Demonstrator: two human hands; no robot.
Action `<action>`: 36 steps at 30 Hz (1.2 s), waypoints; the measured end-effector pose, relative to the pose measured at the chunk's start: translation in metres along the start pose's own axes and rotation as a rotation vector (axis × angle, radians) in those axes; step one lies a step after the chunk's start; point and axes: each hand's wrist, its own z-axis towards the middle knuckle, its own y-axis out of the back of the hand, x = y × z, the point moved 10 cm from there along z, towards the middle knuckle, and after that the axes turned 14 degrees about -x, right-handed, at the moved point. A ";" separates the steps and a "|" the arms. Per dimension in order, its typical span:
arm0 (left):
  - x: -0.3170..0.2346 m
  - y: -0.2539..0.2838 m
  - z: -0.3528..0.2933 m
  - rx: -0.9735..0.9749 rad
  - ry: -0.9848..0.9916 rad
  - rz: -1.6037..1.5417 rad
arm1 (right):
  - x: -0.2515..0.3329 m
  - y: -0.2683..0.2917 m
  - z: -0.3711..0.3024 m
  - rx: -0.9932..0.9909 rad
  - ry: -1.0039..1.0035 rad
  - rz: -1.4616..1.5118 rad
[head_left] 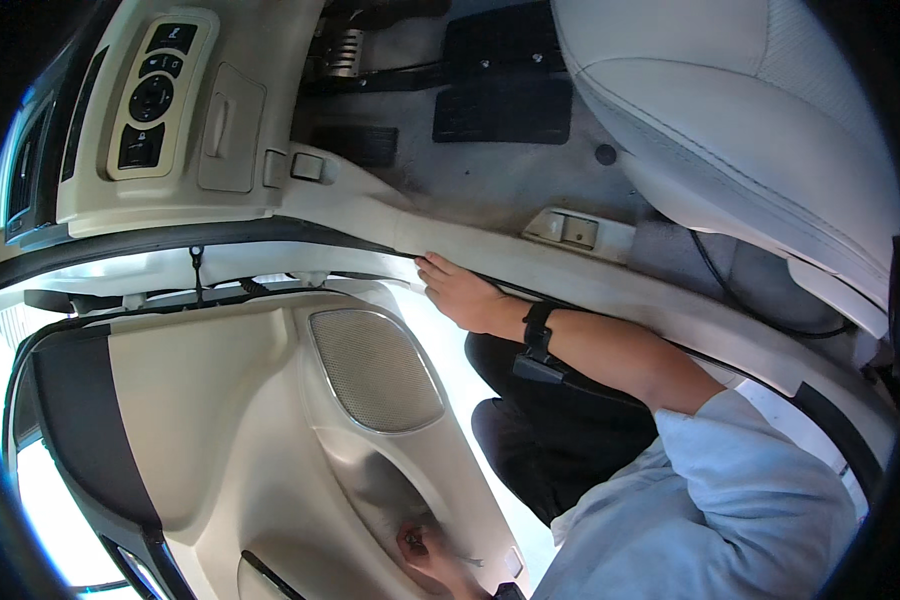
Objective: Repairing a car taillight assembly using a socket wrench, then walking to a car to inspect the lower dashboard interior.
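My right hand (460, 290), with a black band and device on its wrist, rests against the black rubber door seal (390, 250) along the edge of the beige sill trim (510, 255). Its fingers stretch forward, fingertips on the edge. Low in the view, my left hand (428, 556) is inside the pocket of the open beige door panel (220, 400). Those fingers are curled around a small dark thing that I cannot make out. Just above that pocket is a mesh speaker grille (377, 370).
Beyond the sill lie a grey carpet (510, 190) with black mats, a metal pedal (346, 55) and a pale seat (720, 110). A button panel (155, 95) is on the dashboard at upper left. A black cable (730, 285) hangs beside the seat. A door check strap (198, 270) spans the hinge gap.
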 end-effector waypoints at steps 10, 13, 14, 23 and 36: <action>-0.004 0.002 0.000 -0.081 0.184 -0.183 | 0.005 0.001 -0.025 0.135 -0.060 0.179; -0.004 0.000 0.001 -0.023 0.001 -0.113 | 0.003 0.034 -0.043 0.157 -0.133 0.244; 0.000 0.004 0.002 -0.040 0.031 -0.140 | 0.003 0.046 -0.046 0.241 -0.173 0.297; -0.010 0.011 -0.004 0.096 0.043 0.020 | -0.032 0.134 -0.197 0.191 -0.825 0.463; -0.179 0.235 -0.058 0.633 0.217 -0.052 | -0.022 0.296 -0.416 0.749 -0.895 0.645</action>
